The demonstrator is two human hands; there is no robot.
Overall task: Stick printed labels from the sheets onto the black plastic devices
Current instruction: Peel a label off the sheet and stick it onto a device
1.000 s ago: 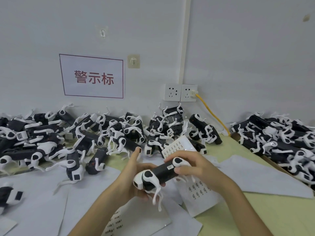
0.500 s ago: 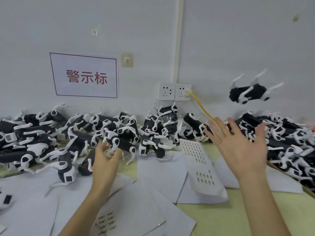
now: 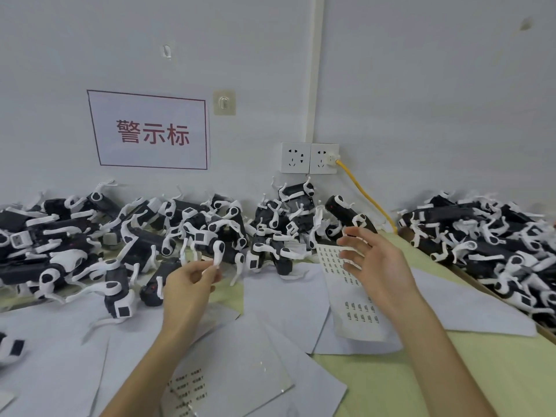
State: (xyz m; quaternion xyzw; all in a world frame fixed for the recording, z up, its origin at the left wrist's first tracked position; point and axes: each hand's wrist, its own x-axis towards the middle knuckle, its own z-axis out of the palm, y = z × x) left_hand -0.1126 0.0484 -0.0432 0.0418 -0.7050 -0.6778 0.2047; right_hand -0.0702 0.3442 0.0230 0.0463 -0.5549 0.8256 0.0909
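Note:
Black plastic devices with white legs lie heaped along the wall, and a second heap fills the right side. My left hand reaches to the front of the middle heap and pinches the tip of a white leg of one device. My right hand hovers open with fingers spread, holding nothing, above a label sheet printed with rows of small labels. Another label sheet lies near the bottom between my forearms.
Blank white sheets overlap across the yellow-green table. A lone device stands on paper at the left. On the wall are a red-lettered sign, two sockets and a yellow cable.
One second ago both hands held a device; it then flew toward the right heap. My right hand has since drawn back to the centre, and my left hand has reached forward and pinched a leg.

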